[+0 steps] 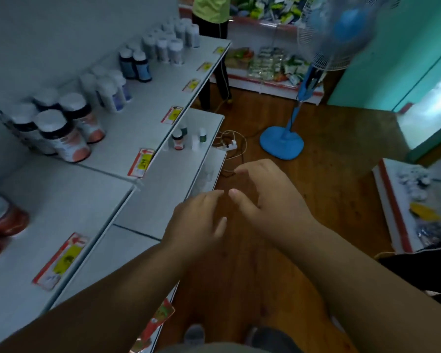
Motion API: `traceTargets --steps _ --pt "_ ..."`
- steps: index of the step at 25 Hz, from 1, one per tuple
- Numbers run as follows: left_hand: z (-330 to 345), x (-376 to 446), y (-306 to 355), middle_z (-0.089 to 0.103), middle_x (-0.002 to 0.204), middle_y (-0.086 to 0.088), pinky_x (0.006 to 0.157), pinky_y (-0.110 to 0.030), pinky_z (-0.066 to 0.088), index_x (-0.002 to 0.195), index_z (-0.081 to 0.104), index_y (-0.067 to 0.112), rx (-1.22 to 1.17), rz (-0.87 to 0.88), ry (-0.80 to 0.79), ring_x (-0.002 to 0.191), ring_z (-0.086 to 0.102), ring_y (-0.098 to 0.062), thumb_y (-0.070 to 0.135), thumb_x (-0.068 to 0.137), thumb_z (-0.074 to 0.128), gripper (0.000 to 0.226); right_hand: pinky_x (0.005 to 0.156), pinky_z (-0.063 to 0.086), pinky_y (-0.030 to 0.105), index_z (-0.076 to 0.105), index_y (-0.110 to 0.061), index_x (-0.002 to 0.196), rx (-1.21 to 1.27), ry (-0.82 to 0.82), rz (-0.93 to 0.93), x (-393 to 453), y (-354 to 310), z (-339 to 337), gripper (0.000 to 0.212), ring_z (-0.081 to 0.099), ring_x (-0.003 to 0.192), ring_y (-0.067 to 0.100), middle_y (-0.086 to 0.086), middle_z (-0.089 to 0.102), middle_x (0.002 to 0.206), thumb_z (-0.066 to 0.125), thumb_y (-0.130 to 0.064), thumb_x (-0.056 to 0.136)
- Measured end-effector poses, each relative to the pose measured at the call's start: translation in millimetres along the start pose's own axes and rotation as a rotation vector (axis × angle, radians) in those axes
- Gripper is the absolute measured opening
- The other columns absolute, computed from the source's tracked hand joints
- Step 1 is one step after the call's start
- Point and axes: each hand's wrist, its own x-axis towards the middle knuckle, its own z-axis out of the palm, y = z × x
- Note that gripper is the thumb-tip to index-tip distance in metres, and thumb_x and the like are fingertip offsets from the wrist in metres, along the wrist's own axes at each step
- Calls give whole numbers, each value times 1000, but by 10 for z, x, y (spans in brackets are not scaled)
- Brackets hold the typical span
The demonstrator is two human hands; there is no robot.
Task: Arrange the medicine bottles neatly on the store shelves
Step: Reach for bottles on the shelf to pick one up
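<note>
- left hand and right hand hang over the wood floor beside the shelves — fingers loose, holding nothing
- medicine bottles stand in clusters on the top shelf — a few small ones lower down
- blue fan stands beyond

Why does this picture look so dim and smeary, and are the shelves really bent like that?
Head view: indoor light is low and bluish; the bottles on the top shelf are soft with motion blur, the fan head smeared, both hands fairly sharp. The wide-angle lens bows the shelf edges; a bright doorway is washed out.
</note>
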Motion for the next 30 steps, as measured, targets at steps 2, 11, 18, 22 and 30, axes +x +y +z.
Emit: traceTargets --steps 2,11,18,22,30 --pt "111 450 0 60 129 6 95 -32 47 140 46 28 0 19 8 114 56 -14 39 92 57 51 84 48 23 52 -28 130 14 4 21 296 267 9 40 51 102 3 -10 54 112 60 -39 92" --pt "755 2120 -220 51 137 3 98 -35 46 136 48 27 -32 -335 92 117 53 -16 41 92 57 48 83 50 23 51 -24 135 116 -272 -131 2328 1681 453 44 54 108 7 -5 44 134 61 -37 94" --pt "1259 3301 -1053 50 142 3 102 -44 47 138 47 28 -13 -605 177 122 53 -18 37 92 61 49 93 49 27 53 -26 135 224 -438 -135 3662 2314 1705 42 57 116 15 -3 49 141 62 -36 94" --pt "1787 3752 -1831 48 144 5 104 -43 45 139 45 29 4 -753 266 125 51 -17 36 93 59 48 102 43 27 51 -27 136 321 -443 -52 4137 2660 2902 42 54 122 12 -5 51 141 60 -34 96" --pt "2660 4137 -3296 51 135 11 89 -24 42 138 42 31 -1 -901 469 114 55 -9 32 93 60 48 111 30 26 34 -21 149 438 -576 -244 4749 2833 5093 58 41 138 16 -1 43 151 57 -34 98"
